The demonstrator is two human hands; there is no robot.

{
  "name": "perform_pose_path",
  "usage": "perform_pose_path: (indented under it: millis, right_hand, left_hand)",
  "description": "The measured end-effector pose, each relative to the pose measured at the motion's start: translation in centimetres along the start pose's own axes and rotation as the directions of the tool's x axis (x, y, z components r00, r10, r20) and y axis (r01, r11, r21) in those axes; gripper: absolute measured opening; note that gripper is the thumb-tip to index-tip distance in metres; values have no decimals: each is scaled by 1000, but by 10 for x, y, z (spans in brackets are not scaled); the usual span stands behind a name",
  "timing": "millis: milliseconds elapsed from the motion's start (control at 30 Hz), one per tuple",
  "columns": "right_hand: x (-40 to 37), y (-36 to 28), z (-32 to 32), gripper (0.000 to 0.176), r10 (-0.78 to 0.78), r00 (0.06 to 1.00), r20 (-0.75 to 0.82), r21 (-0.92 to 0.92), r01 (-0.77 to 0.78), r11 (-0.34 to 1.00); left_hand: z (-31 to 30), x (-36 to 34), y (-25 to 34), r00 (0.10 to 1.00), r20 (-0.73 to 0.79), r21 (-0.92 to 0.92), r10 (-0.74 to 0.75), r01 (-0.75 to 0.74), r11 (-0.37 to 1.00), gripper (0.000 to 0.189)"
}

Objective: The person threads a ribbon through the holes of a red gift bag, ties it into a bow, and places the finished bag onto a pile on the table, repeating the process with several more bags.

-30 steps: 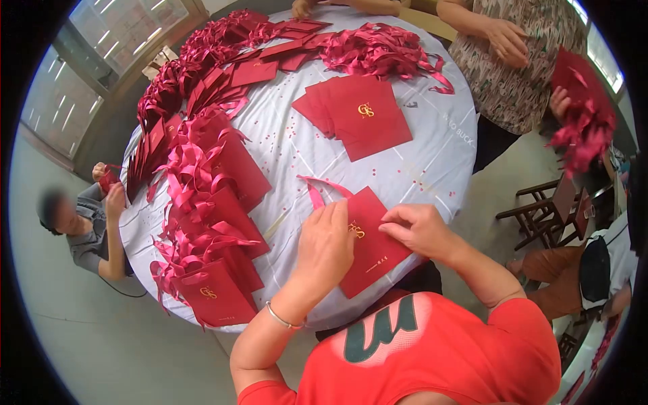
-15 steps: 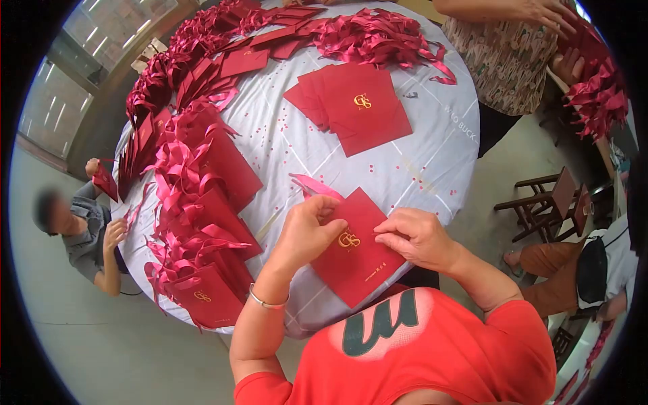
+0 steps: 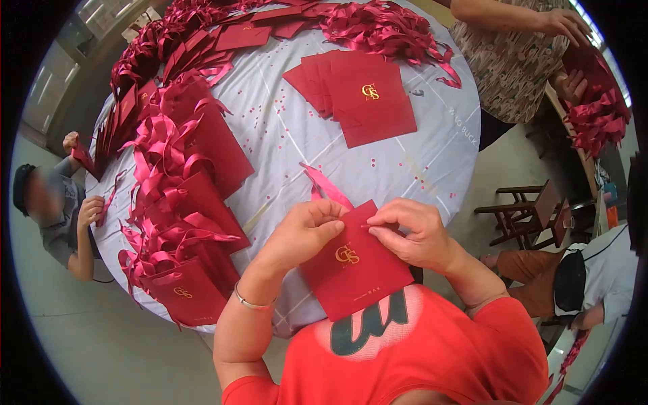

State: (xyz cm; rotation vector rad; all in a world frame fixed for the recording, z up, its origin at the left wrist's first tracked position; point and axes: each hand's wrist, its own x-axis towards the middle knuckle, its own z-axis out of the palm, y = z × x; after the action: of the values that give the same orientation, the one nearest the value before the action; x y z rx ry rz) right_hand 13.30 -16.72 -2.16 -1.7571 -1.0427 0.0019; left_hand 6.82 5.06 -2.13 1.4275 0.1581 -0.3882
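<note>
A red paper gift bag (image 3: 358, 277) with gold lettering is in front of my chest, tilted, its lower edge against my shirt. My left hand (image 3: 304, 233) pinches the bag's upper left edge between thumb and fingers. From behind those fingers a pink ribbon (image 3: 325, 183) sticks out over the tablecloth. At the upper right of the bag, my right hand (image 3: 415, 233) is closed in a pinch over the bag's face. What its fingertips hold is too small to make out.
The round table (image 3: 270, 182) carries a stack of flat red bags (image 3: 371, 121), rows of ribboned bags (image 3: 182, 202) on the left and a ribbon heap (image 3: 385, 30) at the back. One person (image 3: 57, 209) handles ribbon at left; another (image 3: 506, 61) stands at right near folding stools (image 3: 526, 209).
The bag has come slightly left and nearer my body. My right hand has moved from its right edge up toward its top. The view has shifted a little.
</note>
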Motion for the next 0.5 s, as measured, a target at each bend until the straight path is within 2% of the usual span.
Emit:
perform_pose_path:
  millis: [167,333,500]
  right_hand:
    - [2,-2,-1,20,-33,999,-11,-16,33,999]
    - [6,-6,1,19,-97,995,-26,-62,95,993]
    - [7,-7,2,16,-74,996,-40,-113,69,991]
  left_hand:
    - [1,-2,6,996,70,-32,-61,63,997,16]
    - [0,0,0,993,113,-33,-35,39,999,19]
    - [1,0,-2,992,129,-28,-11,15,1000,21]
